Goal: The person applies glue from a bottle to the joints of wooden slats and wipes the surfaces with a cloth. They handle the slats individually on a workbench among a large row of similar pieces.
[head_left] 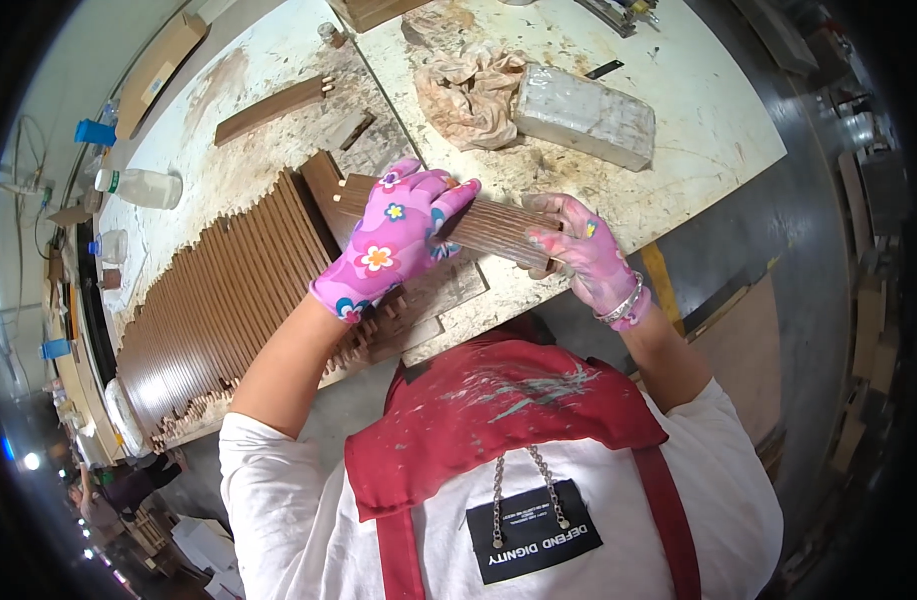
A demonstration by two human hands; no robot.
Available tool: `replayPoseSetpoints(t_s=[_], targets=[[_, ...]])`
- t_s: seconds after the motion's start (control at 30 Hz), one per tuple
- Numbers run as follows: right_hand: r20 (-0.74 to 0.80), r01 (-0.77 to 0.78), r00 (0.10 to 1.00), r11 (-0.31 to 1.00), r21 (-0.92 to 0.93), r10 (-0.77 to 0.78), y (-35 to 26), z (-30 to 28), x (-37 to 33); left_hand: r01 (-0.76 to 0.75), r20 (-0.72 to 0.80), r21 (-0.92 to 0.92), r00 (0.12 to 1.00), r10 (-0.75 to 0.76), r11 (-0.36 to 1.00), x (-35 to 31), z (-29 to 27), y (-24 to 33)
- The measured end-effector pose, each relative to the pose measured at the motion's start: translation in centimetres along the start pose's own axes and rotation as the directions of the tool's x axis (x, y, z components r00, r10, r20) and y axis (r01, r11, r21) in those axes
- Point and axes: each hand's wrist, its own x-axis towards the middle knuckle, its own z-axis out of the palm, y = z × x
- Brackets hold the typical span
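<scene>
A brown grooved wooden slat (499,232) is held aslant above the bench, with a small pale dowel at its left end. My left hand (389,240), in a pink flowered glove, is closed over the slat's left part. Around its right end, the fingers of my right hand (591,255) are closed too; that glove is pink and stained. Beside my left hand runs a long row of similar brown slats (219,310) standing on edge, many with pegs at the near ends. Under my hands, part of the wood on the bench is hidden.
A whitish wrapped block (589,115) lies beyond my right hand, against crumpled stained cloth (469,95). A loose slat (269,110) and a small wood piece (351,130) lie farther left. A clear bottle (144,187) lies at the left. The bench edge (699,208) slants along the right.
</scene>
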Motion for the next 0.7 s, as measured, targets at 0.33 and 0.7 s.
replayPoseSetpoints(t_s=[0.33,0.7], targets=[[0.018,-0.132,0.99,0.951,-0.28,0.143,-2.5,-0.9,0.3,0.035,-0.06,0.016,0.998,-0.034,0.999,-0.6,-1.3,0.1],[0.054,-0.11,0.989,0.925,-0.364,0.139,-2.5,-1.5,1.5,0.027,-0.1,0.076,0.995,-0.019,0.997,0.2,-2.7,0.0]])
